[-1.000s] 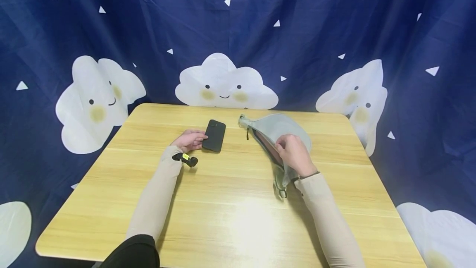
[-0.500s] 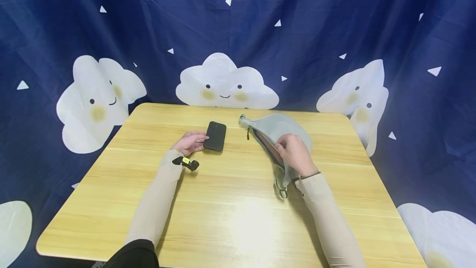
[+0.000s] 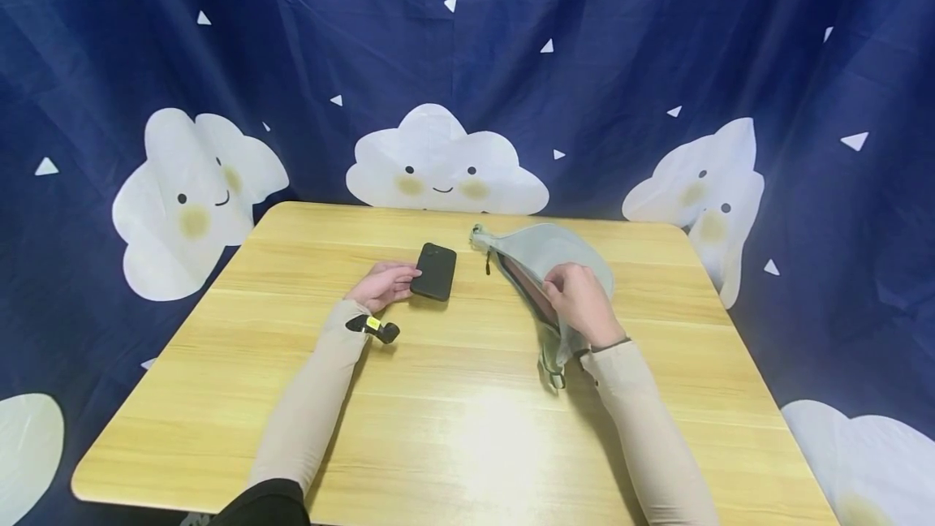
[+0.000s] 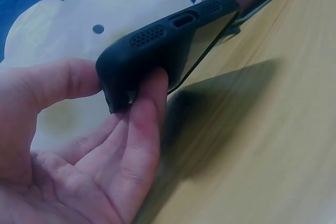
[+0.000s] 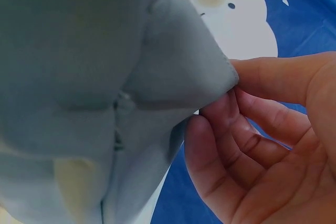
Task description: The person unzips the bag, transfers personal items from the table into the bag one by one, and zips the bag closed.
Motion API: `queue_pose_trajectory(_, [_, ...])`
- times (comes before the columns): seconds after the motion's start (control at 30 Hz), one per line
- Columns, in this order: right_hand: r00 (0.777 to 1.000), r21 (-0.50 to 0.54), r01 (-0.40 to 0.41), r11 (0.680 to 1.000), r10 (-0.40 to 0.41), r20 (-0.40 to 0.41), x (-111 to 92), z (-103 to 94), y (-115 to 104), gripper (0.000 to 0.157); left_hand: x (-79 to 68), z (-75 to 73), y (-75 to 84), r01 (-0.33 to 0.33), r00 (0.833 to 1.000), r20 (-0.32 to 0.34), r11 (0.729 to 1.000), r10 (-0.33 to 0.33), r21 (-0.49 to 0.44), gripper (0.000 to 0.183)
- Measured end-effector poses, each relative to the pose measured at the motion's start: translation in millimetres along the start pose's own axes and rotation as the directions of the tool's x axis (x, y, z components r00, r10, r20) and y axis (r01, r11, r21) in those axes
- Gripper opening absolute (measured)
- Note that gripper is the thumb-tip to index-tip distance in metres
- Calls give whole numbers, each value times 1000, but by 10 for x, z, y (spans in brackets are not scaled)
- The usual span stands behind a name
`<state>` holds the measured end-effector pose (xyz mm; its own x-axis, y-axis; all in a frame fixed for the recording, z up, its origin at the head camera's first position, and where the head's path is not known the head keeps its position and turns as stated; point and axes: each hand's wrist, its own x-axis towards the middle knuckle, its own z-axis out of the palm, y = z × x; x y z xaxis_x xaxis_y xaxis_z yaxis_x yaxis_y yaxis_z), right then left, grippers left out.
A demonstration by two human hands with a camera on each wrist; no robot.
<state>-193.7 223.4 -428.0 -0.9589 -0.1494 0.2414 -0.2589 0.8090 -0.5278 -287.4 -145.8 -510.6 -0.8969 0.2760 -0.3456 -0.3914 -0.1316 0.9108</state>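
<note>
My left hand [image 3: 384, 284] pinches a black-cased smartphone [image 3: 434, 272] by its left edge, thumb on the back and fingers on the screen side. In the left wrist view the phone [image 4: 173, 38] is raised over the wood, its charging port end facing the camera and its shadow below. On the right lies a grey-green zippered waist bag [image 3: 558, 250], its long opening spread and a reddish-brown lining showing inside. My right hand [image 3: 579, 303] pinches the edge of that opening; in the right wrist view thumb and fingers grip the bag's fabric [image 5: 178, 72].
Everything is on a light wood table [image 3: 409, 396] with rounded corners. A dark zipper pull [image 3: 488, 265] hangs at the bag's far end, and a buckle [image 3: 557, 380] lies at its near end. A blue curtain [image 3: 467, 47] with white clouds stands behind the table.
My left hand has carried the phone a little to the right, toward the bag, and the phone has tilted slightly. The right hand and the bag have stayed in place.
</note>
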Motion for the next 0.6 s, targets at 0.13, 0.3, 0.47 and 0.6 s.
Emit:
queue_pose_trajectory(0.13, [1000,2,1,1000,-1,-1,-2,2,6,11,-11,63,-8,-11,1000,26,1000,11,9,13])
queue_pose_trajectory(0.3, [1000,11,2,1000,-2,-1,-4,5,7,11,-32,139,-10,-11,999,36,1000,11,6,14])
queue_pose_trajectory(0.47, [1000,15,3,1000,-3,-2,-8,-2,2,11,-46,211,-17,-12,998,59,1000,13,-17,15])
queue_pose_trajectory(0.6, [1000,11,3,1000,-3,0,-14,-6,-3,12,-47,259,-38,-14,997,82,999,16,-33,12])
